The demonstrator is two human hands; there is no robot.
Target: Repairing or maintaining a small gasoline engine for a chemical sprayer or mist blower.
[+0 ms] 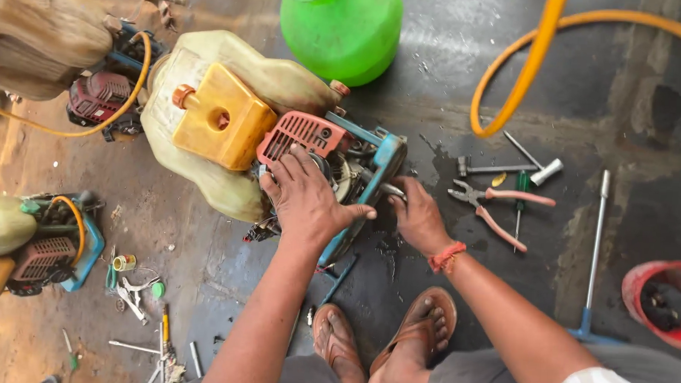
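Observation:
A backpack sprayer lies on its side on the floor, with a cream tank (pixel 208 96), a yellow fuel tank (pixel 218 119), a red engine cover (pixel 301 133) and a blue frame (pixel 383 159). My left hand (pixel 306 202) rests flat on the engine below the red cover, fingers spread. My right hand (pixel 415 217) is closed around a metal part (pixel 392 191) at the blue frame's edge. An orange thread band (pixel 446 255) is on my right wrist. My sandalled feet (pixel 384 340) are just below the machine.
Pink-handled pliers (pixel 498 208), a green screwdriver (pixel 519 205), a metal socket wrench (pixel 507 169) and a long T-handle wrench (pixel 595 246) lie at right. A yellow hose (pixel 526 62), green can (pixel 342 29), red bucket (pixel 665 301), two more sprayers (pixel 37 241) and small parts (pixel 137 290) surround me.

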